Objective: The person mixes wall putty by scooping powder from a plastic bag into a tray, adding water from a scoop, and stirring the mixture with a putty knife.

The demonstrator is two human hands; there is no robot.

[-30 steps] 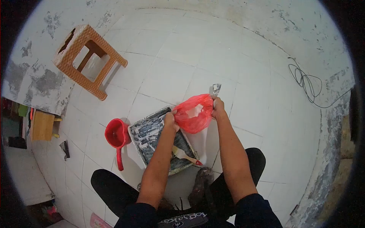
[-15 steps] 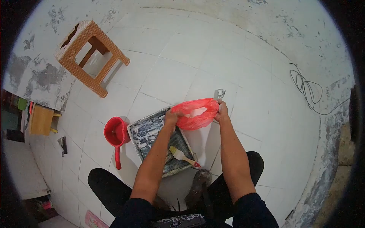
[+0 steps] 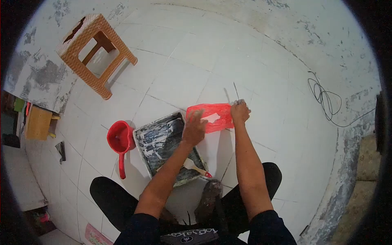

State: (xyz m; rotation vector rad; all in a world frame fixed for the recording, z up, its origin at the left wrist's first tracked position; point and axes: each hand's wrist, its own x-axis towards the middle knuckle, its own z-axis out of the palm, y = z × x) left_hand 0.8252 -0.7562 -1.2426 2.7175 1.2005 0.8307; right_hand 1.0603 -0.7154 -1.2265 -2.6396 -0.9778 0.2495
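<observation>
A red plastic bag [image 3: 222,122] with something white inside spreads between my hands. My right hand [image 3: 241,111] is closed at the bag's right edge and on a scraper [image 3: 236,90], whose thin blade sticks up edge-on. My left hand [image 3: 194,127] is at the bag's left side with its fingers apart, partly smeared by motion. Beneath my left forearm lies a paint-smeared black tray [image 3: 157,139]. A brush [image 3: 198,168] with a wooden, red-tipped handle rests across the tray's lower right corner.
A red dipper [image 3: 119,138] stands left of the tray. Farther off at the upper left is a brown woven-pattern stool [image 3: 94,53]. A thin black cable [image 3: 326,98] lies coiled at the right near the wall. My knees flank the tray.
My left hand has let go of the bag's left side and its fingers have spread. The bag looks flatter. The scraper has turned from its flat face to edge-on.
</observation>
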